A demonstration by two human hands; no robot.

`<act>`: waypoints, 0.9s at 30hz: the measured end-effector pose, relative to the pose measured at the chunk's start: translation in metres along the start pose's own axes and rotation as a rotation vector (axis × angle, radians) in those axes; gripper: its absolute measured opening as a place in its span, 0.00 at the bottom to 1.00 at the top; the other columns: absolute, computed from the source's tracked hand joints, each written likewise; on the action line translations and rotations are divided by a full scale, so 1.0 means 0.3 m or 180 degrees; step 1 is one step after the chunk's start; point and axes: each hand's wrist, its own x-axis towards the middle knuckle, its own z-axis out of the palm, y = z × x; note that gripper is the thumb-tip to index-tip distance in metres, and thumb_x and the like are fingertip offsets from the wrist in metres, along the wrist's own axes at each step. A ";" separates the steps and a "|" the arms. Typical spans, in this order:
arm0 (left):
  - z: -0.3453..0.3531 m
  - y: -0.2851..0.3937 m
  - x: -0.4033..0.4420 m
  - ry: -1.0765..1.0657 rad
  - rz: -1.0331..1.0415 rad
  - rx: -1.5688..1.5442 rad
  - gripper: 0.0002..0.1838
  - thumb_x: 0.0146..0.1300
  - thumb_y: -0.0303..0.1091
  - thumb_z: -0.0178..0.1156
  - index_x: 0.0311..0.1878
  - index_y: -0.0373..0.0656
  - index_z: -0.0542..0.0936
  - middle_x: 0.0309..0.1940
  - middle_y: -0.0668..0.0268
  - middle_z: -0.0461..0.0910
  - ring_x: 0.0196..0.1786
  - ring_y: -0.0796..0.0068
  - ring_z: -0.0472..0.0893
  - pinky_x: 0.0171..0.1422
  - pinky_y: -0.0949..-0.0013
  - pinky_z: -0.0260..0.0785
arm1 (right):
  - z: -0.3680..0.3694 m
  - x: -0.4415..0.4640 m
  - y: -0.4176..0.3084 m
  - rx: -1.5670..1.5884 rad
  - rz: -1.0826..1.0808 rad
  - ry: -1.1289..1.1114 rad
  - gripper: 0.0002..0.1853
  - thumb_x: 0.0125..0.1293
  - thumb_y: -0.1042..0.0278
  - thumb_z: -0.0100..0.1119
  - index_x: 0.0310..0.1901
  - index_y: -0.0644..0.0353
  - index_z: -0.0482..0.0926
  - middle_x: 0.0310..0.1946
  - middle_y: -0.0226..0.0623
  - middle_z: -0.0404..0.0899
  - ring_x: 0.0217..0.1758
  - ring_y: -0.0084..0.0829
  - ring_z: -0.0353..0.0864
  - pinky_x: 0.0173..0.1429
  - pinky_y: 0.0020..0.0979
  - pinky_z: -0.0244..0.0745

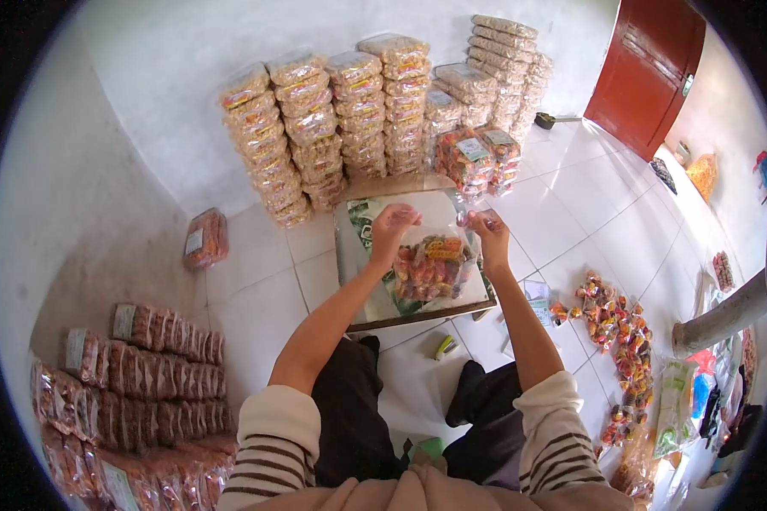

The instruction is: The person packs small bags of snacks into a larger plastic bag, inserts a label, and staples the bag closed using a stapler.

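A clear plastic bag [435, 266] filled with small colourful wrapped packets lies on a low table [362, 317] in front of me. My left hand [395, 226] is closed at the bag's upper left corner, fingers curled on the clear film. My right hand [488, 232] pinches clear film at the upper right, a little apart from the packets. The bag's printed label faces up. Finer detail of the film between my fingers is too small to make out.
Tall stacks of packed bags [315, 128] line the wall behind the table. Bundled packs [162, 375] are piled at the left. Loose wrapped packets [626, 341] lie on the right floor, near a grey pole [716, 317]. A yellow-green object [445, 347] lies between my feet.
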 end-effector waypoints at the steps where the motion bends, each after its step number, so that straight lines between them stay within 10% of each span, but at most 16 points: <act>1: 0.011 0.022 0.005 0.0040 0.0071 -0.0008 0.09 0.55 0.30 0.60 0.36 0.35 0.75 0.29 0.63 0.78 0.35 0.76 0.77 0.43 0.74 0.69 | -0.002 0.003 -0.002 -0.0005 -0.0116 -0.0063 0.08 0.60 0.66 0.54 0.31 0.64 0.74 0.26 0.37 0.80 0.32 0.25 0.78 0.48 0.28 0.68; 8: 0.053 0.098 0.028 0.0100 0.0189 0.0235 0.09 0.56 0.31 0.59 0.36 0.36 0.75 0.31 0.64 0.79 0.36 0.76 0.77 0.45 0.76 0.67 | -0.059 0.016 -0.114 0.0381 -0.0277 0.0123 0.09 0.62 0.69 0.52 0.40 0.64 0.74 0.37 0.36 0.77 0.43 0.25 0.75 0.53 0.29 0.65; 14: 0.066 0.110 0.028 0.0199 0.0234 0.0315 0.07 0.55 0.27 0.59 0.34 0.33 0.75 0.30 0.60 0.79 0.36 0.75 0.79 0.44 0.75 0.70 | -0.097 0.005 -0.233 -0.2535 -0.2346 -0.0341 0.20 0.49 0.67 0.65 0.46 0.54 0.73 0.45 0.36 0.71 0.51 0.37 0.68 0.56 0.36 0.62; 27: 0.029 0.116 0.007 -0.0126 0.0264 0.0173 0.06 0.56 0.27 0.59 0.35 0.37 0.74 0.32 0.63 0.78 0.37 0.75 0.78 0.46 0.74 0.68 | 0.024 -0.030 -0.296 -0.3732 -0.2033 -0.0383 0.17 0.46 0.62 0.65 0.36 0.55 0.70 0.47 0.32 0.66 0.53 0.38 0.63 0.56 0.40 0.58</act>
